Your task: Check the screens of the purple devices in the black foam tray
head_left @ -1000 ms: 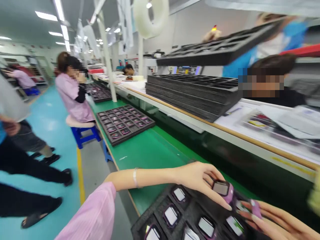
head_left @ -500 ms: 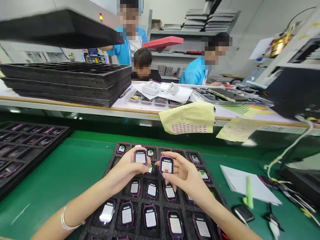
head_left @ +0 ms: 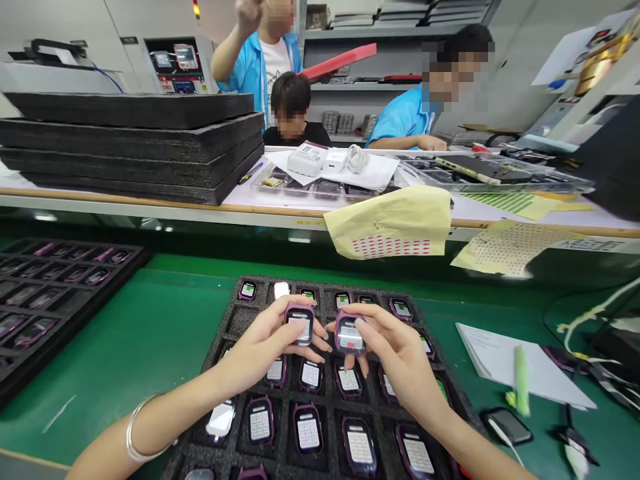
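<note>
My left hand (head_left: 278,328) grips a purple-framed smartwatch body (head_left: 301,325), its thumb lying on the lit screen. In my right hand (head_left: 386,335) is a second purple smartwatch body (head_left: 349,333), whose screen shows a white page with a red patch; the thumb rests on its glass. Both are held side by side above a black foam tray (head_left: 235,327). Strapless watches sit in the tray's compartments, many with lit screens, such as the watch (head_left: 307,428) in a front row. Green patches show on several screens at the back.
Another watch tray (head_left: 113,283) lies to the left. Stacked foam trays (head_left: 215,160) stand on the raised shelf ahead, with yellow sheets (head_left: 395,223) hanging over its edge. Papers (head_left: 540,373), a green marker-like stick (head_left: 521,380) and a dark device (head_left: 507,425) lie right. Three people are beyond the shelf.
My right thumb has moved onto its watch's screen, and my left thumb now lies over the other screen. Across the shelf, the lifted foam tray has come down onto the stack.
</note>
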`<state>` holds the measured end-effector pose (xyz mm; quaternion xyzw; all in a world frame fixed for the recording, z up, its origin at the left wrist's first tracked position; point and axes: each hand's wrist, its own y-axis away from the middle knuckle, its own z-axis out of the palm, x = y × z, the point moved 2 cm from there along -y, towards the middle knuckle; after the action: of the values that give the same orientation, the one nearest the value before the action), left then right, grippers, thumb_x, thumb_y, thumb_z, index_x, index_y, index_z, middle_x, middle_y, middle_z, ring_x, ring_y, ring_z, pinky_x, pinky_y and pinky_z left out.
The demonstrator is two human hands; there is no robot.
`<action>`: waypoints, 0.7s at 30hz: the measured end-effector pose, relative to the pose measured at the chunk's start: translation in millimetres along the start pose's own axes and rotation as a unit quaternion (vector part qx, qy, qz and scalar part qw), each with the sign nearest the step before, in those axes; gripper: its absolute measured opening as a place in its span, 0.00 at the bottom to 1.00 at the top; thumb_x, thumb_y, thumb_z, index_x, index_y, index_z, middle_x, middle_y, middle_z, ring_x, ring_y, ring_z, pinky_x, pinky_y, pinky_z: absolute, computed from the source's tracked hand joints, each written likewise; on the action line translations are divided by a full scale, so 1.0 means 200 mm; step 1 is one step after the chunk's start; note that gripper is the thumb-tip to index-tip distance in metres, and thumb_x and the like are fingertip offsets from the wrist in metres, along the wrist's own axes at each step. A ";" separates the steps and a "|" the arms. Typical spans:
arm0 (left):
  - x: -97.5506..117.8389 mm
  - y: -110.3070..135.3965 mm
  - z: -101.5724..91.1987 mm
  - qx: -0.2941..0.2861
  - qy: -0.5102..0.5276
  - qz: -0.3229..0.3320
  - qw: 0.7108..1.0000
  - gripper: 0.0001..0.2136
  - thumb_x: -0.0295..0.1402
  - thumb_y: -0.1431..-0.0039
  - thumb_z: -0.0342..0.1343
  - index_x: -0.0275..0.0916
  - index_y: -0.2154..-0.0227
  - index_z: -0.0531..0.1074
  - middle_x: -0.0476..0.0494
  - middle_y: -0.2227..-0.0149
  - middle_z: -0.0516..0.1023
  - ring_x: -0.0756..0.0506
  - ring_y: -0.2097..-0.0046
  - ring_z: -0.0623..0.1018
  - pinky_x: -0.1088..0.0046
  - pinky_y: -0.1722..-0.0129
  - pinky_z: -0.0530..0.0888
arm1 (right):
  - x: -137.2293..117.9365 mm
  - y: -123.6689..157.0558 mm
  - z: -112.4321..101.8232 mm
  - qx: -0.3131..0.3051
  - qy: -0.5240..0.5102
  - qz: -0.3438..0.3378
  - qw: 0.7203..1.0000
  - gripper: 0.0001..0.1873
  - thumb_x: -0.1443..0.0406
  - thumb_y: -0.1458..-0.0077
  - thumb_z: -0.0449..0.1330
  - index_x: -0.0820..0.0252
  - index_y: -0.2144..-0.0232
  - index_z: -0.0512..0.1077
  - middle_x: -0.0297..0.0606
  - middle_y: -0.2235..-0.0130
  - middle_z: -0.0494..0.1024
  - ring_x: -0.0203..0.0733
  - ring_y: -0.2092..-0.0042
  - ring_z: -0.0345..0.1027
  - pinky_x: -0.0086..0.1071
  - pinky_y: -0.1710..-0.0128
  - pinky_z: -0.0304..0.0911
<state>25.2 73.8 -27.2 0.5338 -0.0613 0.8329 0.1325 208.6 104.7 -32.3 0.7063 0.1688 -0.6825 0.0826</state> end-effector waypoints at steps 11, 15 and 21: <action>-0.01 0.03 0.04 -0.019 0.050 0.011 0.998 0.19 0.31 0.43 0.53 0.38 0.49 0.64 0.39 0.62 0.75 0.42 0.60 0.76 0.63 0.62 0.75 | -0.04 0.04 0.02 -0.025 -0.036 -0.006 0.999 0.14 0.60 0.40 0.57 0.58 0.53 0.70 0.38 0.68 0.76 0.40 0.75 0.72 0.27 0.81 0.66; 0.00 0.06 0.05 0.008 0.071 0.004 0.997 0.22 0.26 0.47 0.53 0.38 0.47 0.62 0.40 0.61 0.75 0.42 0.60 0.76 0.63 0.62 0.74 | -0.04 0.05 0.02 -0.028 -0.056 0.002 0.998 0.16 0.60 0.41 0.59 0.59 0.52 0.68 0.41 0.65 0.76 0.39 0.74 0.71 0.26 0.82 0.65; 0.00 0.09 0.06 -0.004 0.053 0.008 0.999 0.20 0.25 0.46 0.52 0.39 0.48 0.63 0.40 0.60 0.74 0.43 0.60 0.75 0.64 0.61 0.74 | -0.05 0.05 0.03 -0.030 -0.058 0.012 0.998 0.15 0.59 0.43 0.62 0.59 0.56 0.69 0.40 0.68 0.76 0.38 0.79 0.70 0.24 0.85 0.62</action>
<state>31.0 53.4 -20.7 0.4882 -0.0621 0.8606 0.1314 207.2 92.3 -24.2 0.6645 0.1751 -0.7162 0.1217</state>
